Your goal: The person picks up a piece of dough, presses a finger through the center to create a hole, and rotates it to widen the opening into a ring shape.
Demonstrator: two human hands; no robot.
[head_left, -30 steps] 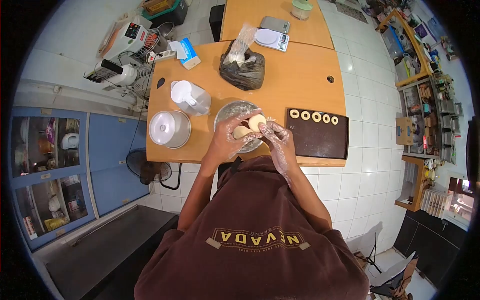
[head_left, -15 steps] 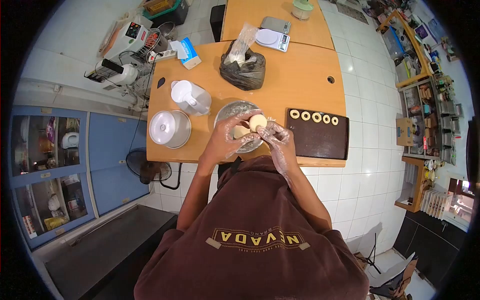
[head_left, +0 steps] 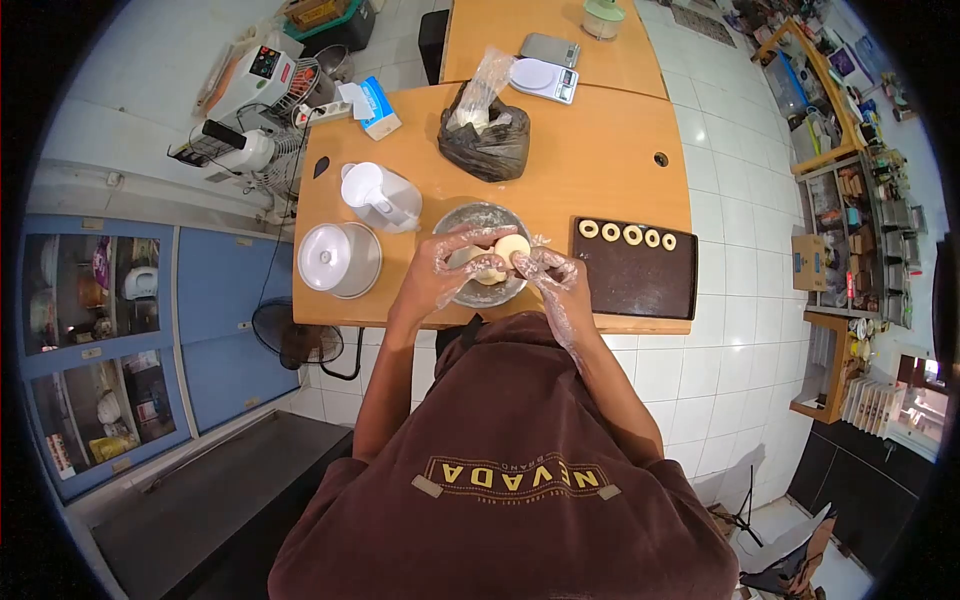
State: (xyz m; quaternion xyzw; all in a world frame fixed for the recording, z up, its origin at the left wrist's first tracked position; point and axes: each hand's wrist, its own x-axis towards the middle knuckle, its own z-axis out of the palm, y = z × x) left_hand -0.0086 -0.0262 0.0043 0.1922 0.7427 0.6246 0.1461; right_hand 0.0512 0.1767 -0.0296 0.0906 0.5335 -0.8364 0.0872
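Observation:
A round, flattened piece of pale dough point(head_left: 512, 248) is held between my two flour-dusted hands, above the metal bowl point(head_left: 483, 215). My left hand point(head_left: 448, 268) grips it from the left with thumb and fingers. From the right, my right hand point(head_left: 557, 284) pinches its edge, with the thumb on its face. More dough point(head_left: 489, 275) lies in the bowl, partly hidden by my left hand. To the right, a dark tray point(head_left: 635, 275) carries several dough rings point(head_left: 633, 235) in a row along its far edge.
A white pitcher point(head_left: 382, 197) and a lidded white container point(head_left: 340, 260) stand left of the bowl. Behind it are a black plastic bag point(head_left: 486, 145) and a white scale point(head_left: 544, 80). A blue box point(head_left: 380, 108) sits at the back left of the table point(head_left: 600, 150).
My left hand has shifted slightly left and its fingers lie flatter. The dough piece has dropped slightly, and more of the dough in the bowl shows.

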